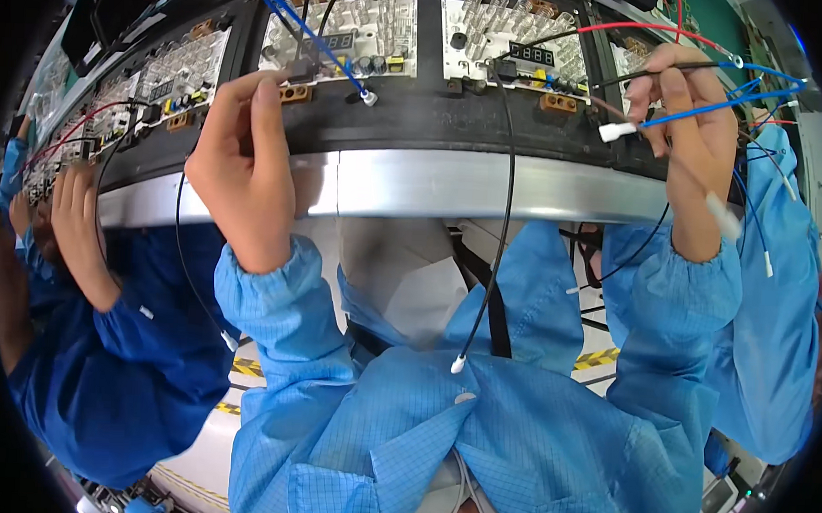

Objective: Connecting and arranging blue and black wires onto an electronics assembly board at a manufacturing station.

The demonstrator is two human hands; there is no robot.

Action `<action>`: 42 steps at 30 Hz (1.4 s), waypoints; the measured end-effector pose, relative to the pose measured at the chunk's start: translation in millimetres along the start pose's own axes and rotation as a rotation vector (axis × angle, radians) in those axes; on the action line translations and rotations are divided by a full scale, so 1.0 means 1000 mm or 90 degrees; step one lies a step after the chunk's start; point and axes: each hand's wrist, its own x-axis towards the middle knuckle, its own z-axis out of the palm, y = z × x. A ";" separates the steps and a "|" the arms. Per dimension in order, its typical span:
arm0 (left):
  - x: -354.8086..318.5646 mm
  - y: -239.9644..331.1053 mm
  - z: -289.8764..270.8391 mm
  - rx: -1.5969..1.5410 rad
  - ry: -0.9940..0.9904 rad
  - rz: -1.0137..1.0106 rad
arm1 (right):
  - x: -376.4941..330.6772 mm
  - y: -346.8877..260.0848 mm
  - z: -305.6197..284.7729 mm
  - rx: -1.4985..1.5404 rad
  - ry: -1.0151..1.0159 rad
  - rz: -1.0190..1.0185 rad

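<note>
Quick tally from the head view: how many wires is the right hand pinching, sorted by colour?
Wires gathered at the right hand, as far as the head view shows:
Red wire: 1
Black wire: 1
Blue wires: 2, though they overlap near the fingers, so this count is uncertain
Total: 4
The left hand holds none of these; it rests at the black conveyor edge.

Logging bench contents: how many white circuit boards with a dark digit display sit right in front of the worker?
2: one board by the left hand, one board left of the right hand. More boards curve away at far left; their displays are unclear.
</note>
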 end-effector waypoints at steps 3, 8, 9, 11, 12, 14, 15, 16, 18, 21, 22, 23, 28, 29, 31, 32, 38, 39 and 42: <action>0.001 0.000 0.001 -0.069 0.009 -0.011 | 0.004 0.002 0.002 -0.012 -0.001 0.004; 0.001 0.002 -0.003 -0.047 -0.009 -0.025 | 0.012 0.012 0.017 -0.049 -0.049 0.067; 0.001 0.002 -0.003 -0.028 -0.007 -0.021 | 0.013 0.015 0.019 -0.024 -0.048 0.057; 0.001 0.003 -0.004 -0.021 0.009 -0.009 | 0.013 0.014 0.020 -0.021 -0.050 0.087; 0.001 0.002 -0.005 -0.035 0.003 -0.021 | 0.012 0.021 0.020 0.018 -0.048 0.068; 0.001 0.005 -0.005 -0.022 0.016 -0.014 | 0.012 0.018 0.018 0.046 -0.073 0.096; 0.001 0.005 -0.005 -0.007 0.030 -0.008 | 0.012 0.017 0.018 0.044 -0.072 0.098; -0.001 0.004 -0.005 0.002 0.026 -0.016 | 0.013 0.017 0.017 0.019 -0.086 0.088; -0.001 0.005 -0.007 -0.006 0.025 -0.022 | 0.017 0.015 0.017 0.003 -0.109 0.098; -0.001 0.004 -0.006 -0.020 0.019 -0.016 | 0.016 0.015 0.017 0.032 -0.090 0.099; -0.001 0.004 -0.007 -0.013 0.031 -0.021 | 0.016 0.015 0.017 0.049 -0.092 0.104; -0.001 0.004 -0.007 -0.006 0.043 -0.026 | 0.017 0.016 0.018 0.049 -0.091 0.107; 0.002 0.010 -0.006 0.049 -0.034 -0.069 | 0.023 0.029 0.014 -0.040 -0.108 0.073; 0.002 0.011 -0.007 0.050 -0.036 -0.070 | 0.024 0.030 0.012 -0.039 -0.108 0.075; 0.003 0.012 -0.008 0.031 -0.066 -0.095 | 0.025 0.029 0.009 -0.065 -0.122 0.068; 0.003 0.012 -0.006 0.073 -0.060 -0.081 | 0.024 0.030 0.009 -0.065 -0.122 0.069; 0.003 0.012 -0.006 0.099 -0.080 -0.084 | 0.028 0.025 0.008 -0.113 -0.131 0.049; 0.004 0.012 -0.008 0.099 -0.079 -0.083 | 0.029 0.024 0.008 -0.113 -0.131 0.048; 0.005 0.010 -0.012 0.061 -0.070 -0.047 | 0.029 0.021 0.008 -0.134 -0.133 0.063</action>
